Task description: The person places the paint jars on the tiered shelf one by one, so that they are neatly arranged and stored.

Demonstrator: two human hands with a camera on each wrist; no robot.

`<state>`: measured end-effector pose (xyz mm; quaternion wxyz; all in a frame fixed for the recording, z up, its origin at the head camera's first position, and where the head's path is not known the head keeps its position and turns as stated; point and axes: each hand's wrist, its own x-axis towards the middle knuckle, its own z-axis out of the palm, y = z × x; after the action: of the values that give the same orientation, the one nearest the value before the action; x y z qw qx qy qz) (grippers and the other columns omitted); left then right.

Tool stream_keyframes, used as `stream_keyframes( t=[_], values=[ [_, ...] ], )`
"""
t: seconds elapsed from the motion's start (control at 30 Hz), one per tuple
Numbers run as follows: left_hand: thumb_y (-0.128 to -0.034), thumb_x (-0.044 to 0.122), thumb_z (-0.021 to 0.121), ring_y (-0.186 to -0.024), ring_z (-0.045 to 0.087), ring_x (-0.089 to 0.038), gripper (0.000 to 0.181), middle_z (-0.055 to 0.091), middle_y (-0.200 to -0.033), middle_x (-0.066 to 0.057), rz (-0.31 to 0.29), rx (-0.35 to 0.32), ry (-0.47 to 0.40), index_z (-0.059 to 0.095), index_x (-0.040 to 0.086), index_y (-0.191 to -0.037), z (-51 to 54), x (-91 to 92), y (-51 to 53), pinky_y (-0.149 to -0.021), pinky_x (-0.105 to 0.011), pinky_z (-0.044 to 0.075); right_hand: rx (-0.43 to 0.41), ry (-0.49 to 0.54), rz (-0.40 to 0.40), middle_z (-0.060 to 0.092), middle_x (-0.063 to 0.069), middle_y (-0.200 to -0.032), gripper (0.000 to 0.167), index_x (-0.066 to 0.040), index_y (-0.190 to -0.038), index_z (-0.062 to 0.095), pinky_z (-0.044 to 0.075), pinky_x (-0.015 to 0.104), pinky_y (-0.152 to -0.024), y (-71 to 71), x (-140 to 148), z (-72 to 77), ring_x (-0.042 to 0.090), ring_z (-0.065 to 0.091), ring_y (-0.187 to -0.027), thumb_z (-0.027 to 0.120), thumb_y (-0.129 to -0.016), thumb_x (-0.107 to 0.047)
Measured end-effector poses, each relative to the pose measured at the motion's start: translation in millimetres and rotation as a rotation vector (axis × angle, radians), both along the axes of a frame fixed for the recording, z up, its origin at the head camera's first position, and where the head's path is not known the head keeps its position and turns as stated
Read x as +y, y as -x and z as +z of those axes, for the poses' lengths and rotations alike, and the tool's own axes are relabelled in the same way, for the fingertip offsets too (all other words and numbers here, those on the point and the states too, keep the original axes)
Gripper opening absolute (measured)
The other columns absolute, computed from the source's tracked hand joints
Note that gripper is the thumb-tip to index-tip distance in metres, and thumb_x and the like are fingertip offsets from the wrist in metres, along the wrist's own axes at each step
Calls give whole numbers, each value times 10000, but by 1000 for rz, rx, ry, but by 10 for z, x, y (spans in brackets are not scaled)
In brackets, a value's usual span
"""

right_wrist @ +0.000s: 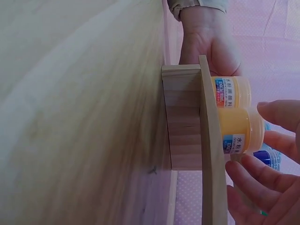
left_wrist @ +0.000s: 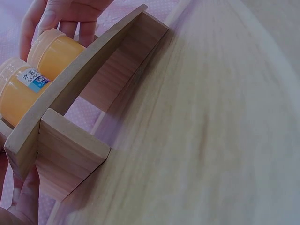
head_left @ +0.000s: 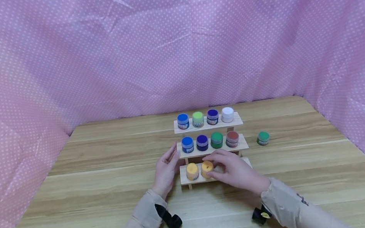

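A three-step wooden rack (head_left: pixel 209 125) holds small gouache paint jars. My right hand (head_left: pixel 234 171) is at the right one of two yellow-orange paint jars (head_left: pixel 207 169) on the lowest step, its thumb and fingers about the lid. In the right wrist view, that jar (right_wrist: pixel 234 126) sits upright against the board, with my thumb (right_wrist: pixel 276 112) at its lid. The other yellow-orange jar (head_left: pixel 192 171) stands just left of it. My left hand (head_left: pixel 166 172) rests by the rack's left side, fingers extended near the middle step's end; the rack hides some fingertips.
On the top step stand blue, light green, purple and white jars (head_left: pixel 227 114). The middle step bears blue, purple, green and red-brown jars (head_left: pixel 232 139). A separate green jar (head_left: pixel 263 138) is on the wooden table (head_left: pixel 105 160), right of the rack. Pink dotted cloth (head_left: pixel 174 53) hangs behind.
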<state>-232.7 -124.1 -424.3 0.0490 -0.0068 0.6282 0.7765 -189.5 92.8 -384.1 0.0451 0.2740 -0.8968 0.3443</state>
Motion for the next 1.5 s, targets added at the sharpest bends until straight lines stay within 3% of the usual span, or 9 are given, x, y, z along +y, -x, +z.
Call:
stream_keyframes(
  t=[0.27, 0.57, 0.8, 1.1, 1.5],
  values=[
    [-992, 123, 480, -1296, 460, -292, 451, 425, -1450, -154, 2, -8, 7, 393, 75, -1432, -23, 10, -20, -1017, -430, 453, 94, 53, 27, 649, 28, -1036, 368, -86, -1147, 649, 575, 331, -800, -3, 104, -10, 189, 640, -902, 753, -795, -108],
    [-993, 139, 483, -1298, 459, -280, 449, 433, -1445, -152, 8, -6, 24, 399, 83, -1431, -26, 39, -48, -1007, -405, 458, 154, 115, -9, 647, 59, -1033, 326, -98, -1104, 649, 591, 332, -747, -40, 322, -11, 179, 636, -880, 738, -796, -35],
    [-991, 141, 489, -1271, 493, -277, 443, 445, -1443, -134, 17, -18, 12, 413, 106, -1426, -26, 50, -53, -982, -395, 481, 173, 126, -31, 657, 100, -1031, 313, -45, -1089, 651, 594, 305, -719, -61, 483, -10, 183, 638, -869, 737, -789, -20],
    [-985, 128, 498, -1265, 494, -288, 445, 446, -1435, -152, 24, -8, 7, 416, 94, -1422, -65, 59, -48, -996, -394, 464, 280, 103, -92, 675, 68, -991, 351, -32, -1075, 661, 570, 274, -716, -77, 666, -36, 153, 636, -822, 762, -743, 20],
    [-988, 133, 494, -1268, 493, -292, 445, 436, -1445, -150, 25, -15, 19, 414, 96, -1424, -49, 40, -28, -989, -391, 472, 298, 110, -179, 670, 78, -951, 340, -19, -1059, 667, 560, 248, -652, -59, 874, 22, 107, 623, -806, 763, -736, 26]
  ],
)
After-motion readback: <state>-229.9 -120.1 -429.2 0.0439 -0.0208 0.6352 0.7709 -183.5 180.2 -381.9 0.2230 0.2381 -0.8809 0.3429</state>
